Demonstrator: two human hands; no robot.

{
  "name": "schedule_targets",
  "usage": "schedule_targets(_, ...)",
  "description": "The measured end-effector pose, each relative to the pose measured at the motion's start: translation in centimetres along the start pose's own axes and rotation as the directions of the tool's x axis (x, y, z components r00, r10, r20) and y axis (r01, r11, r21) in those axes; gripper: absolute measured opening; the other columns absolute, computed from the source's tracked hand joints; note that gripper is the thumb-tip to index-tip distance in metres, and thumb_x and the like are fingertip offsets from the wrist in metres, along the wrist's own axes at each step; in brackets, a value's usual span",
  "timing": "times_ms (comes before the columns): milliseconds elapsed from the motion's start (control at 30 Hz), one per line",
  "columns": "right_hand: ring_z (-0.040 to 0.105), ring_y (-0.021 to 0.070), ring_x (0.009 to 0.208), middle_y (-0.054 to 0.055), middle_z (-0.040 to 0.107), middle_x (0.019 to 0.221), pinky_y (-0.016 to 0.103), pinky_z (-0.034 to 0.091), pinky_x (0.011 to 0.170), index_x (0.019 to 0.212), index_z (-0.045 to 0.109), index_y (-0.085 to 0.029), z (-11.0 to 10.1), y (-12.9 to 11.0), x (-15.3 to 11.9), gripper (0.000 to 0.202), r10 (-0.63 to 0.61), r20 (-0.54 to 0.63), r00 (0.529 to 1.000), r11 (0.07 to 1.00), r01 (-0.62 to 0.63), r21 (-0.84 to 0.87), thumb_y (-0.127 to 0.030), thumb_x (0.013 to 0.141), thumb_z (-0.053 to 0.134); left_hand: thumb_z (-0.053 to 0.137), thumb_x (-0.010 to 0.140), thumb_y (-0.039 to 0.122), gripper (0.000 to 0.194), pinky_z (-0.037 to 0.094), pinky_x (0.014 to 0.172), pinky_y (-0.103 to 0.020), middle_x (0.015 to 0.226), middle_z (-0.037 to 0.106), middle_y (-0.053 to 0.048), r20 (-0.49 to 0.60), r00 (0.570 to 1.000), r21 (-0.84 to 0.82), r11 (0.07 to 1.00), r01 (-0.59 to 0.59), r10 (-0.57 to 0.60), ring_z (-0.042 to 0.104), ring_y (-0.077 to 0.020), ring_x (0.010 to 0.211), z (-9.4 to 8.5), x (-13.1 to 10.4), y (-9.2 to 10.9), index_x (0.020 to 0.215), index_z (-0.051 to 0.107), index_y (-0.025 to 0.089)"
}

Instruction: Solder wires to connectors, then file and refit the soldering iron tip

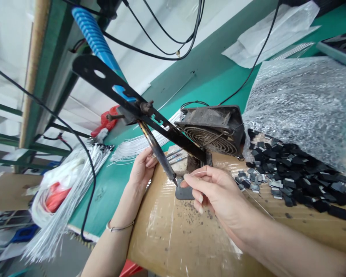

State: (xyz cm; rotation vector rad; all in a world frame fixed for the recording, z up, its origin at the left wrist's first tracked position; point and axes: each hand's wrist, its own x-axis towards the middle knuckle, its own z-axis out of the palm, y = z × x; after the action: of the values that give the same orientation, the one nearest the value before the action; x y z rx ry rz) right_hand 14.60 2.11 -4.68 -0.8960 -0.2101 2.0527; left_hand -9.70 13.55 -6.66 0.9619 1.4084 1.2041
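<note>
My right hand [212,188] pinches a thin white wire [258,205] between thumb and forefinger; its tail trails off to the right behind the wrist. Just left of those fingertips, the tip of a soldering iron [158,154] points down. The iron has a blue handle [96,38] and is clamped slantwise in a black metal stand [178,136]. On the iron's left side, my left hand [142,167] has its fingers closed together. What they hold, if anything, is hidden partly behind the iron. A stained block [180,166] sits under the stand arm.
A dirty black fan [213,129] stands behind the iron. To the right lie many small black pieces with metal pins [294,173] beside bubble wrap [302,107]. White wires [132,148] cover the green table behind; another bundle [72,192] hangs at left. Cardboard [161,238] lies beneath.
</note>
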Motion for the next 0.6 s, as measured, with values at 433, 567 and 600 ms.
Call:
schedule_targets(433, 0.039, 0.0039, 0.038, -0.004, 0.059, 0.054, 0.021, 0.033, 0.046, 0.078, 0.055, -0.015, -0.09, 0.08, -0.23, 0.021, 0.003, 0.004, 1.0, 1.0, -0.003, -0.003, -0.013, 0.091, 0.071, 0.068, 0.095, 0.026, 0.041, 0.02, 0.035, -0.014, 0.045, 0.025, 0.008, 0.004, 1.0, 0.015, 1.0, 0.02, -0.02, 0.025, -0.0028, 0.034, -0.05, -0.13, 0.23, 0.064, 0.042, 0.017)
schedule_targets(567, 0.04, 0.004, 0.039, -0.005, 0.058, 0.053, 0.021, 0.033, 0.046, 0.078, 0.055, -0.015, -0.13, 0.07, -0.16, 0.021, -0.004, 0.009, 1.0, 1.0, 0.004, 0.007, -0.012, 0.091, 0.071, 0.07, 0.094, 0.027, 0.043, 0.02, 0.034, -0.014, 0.045, 0.025, 0.009, -0.003, 1.0, 0.017, 1.0, 0.024, -0.024, 0.024, -0.0024, 0.033, -0.12, -0.08, 0.24, 0.063, 0.041, 0.017)
schedule_targets(600, 0.04, 0.004, 0.039, -0.005, 0.058, 0.053, 0.021, 0.033, 0.046, 0.078, 0.055, -0.015, -0.12, 0.05, -0.18, 0.021, -0.001, 0.008, 1.0, 1.0, 0.001, 0.003, -0.012, 0.091, 0.071, 0.069, 0.094, 0.026, 0.043, 0.02, 0.034, -0.014, 0.045, 0.025, 0.009, -0.005, 1.0, 0.015, 1.0, 0.024, -0.024, 0.023, -0.0023, 0.033, -0.13, -0.07, 0.23, 0.063, 0.041, 0.017)
